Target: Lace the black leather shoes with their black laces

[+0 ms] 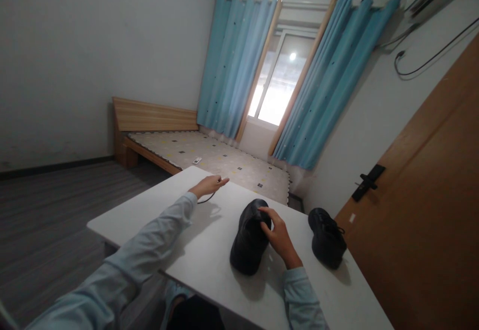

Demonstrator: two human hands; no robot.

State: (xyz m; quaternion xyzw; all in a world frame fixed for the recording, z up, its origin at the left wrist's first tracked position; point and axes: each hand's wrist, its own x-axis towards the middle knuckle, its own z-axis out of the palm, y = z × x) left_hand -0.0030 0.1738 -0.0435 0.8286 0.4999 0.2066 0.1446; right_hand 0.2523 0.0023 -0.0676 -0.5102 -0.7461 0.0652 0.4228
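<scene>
One black shoe (245, 247) stands on the bench (209, 260), lower centre, long axis running up-frame. Right grip (280, 232), nearer, pinches its upper edge; left grip (207, 185), upper left of it, appears closed on a dark cord (207, 199).

One black shoe (247, 247) upright on a white tabletop (204, 267), a thin dark cord (207, 199) to its left.

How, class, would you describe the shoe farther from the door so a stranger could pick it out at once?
Start at the white table, this side of the bed. Near the table's middle is a black shoe. The right hand touches it, while the other shoe, closer to the door, has no hand on it.
</scene>
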